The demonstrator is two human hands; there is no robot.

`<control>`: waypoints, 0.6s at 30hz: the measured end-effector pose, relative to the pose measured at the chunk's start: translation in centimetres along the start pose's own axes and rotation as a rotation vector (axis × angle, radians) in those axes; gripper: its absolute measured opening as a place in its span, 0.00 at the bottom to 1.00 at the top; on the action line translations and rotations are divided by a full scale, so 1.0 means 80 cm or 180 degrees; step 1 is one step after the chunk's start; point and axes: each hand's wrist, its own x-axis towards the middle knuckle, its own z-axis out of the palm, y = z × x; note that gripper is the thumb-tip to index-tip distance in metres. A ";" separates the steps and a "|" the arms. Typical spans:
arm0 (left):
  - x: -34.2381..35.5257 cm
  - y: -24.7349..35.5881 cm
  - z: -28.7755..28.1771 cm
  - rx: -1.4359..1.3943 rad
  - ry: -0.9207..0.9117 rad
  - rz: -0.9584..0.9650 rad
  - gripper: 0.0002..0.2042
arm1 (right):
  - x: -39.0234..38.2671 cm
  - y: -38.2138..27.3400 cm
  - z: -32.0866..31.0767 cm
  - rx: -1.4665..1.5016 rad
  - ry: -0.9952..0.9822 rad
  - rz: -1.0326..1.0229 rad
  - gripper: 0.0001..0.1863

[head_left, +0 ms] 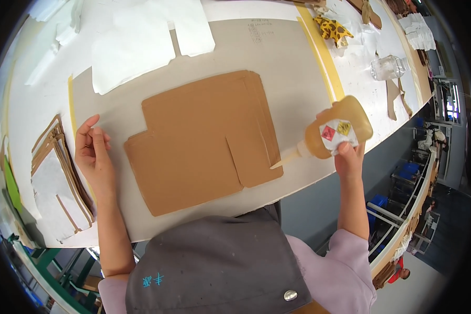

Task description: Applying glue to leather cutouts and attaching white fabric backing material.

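My right hand (346, 152) is wrapped round a squeeze bottle (362, 118) of amber liquid with a white label bearing red and yellow diamonds. The bottle is tilted, and its thin nozzle points down to the left, its tip at the lower right corner of a brown flat piece (188, 141). Leather or fabric, I cannot tell which. That piece has a notch at its left and a slit from its near edge. Off to the left, my left hand (94, 146) hovers beside it, empty, with fingers loosely bent and apart.
A grey mat (293, 68) lies under the brown piece. White cut sheets (136, 47) spread beyond it. To the left sits a stack of brown-edged pieces (63, 183). A glass jar (389, 68), a giraffe-print item (332, 31) and scraps (392, 99) are at the right.
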 end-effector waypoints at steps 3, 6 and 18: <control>0.002 -0.001 0.001 0.0048 -0.0019 0.0033 0.12 | -0.033 -0.004 0.007 -0.0084 0.0202 -0.0067 0.50; 0.002 0.000 0.001 0.0050 -0.0069 0.0029 0.12 | -0.053 0.004 0.019 0.0110 0.0533 -0.0356 0.52; -0.002 0.004 0.004 -0.0101 0.0031 -0.0036 0.09 | 0.036 0.011 0.078 0.0207 -0.0162 -0.1151 0.47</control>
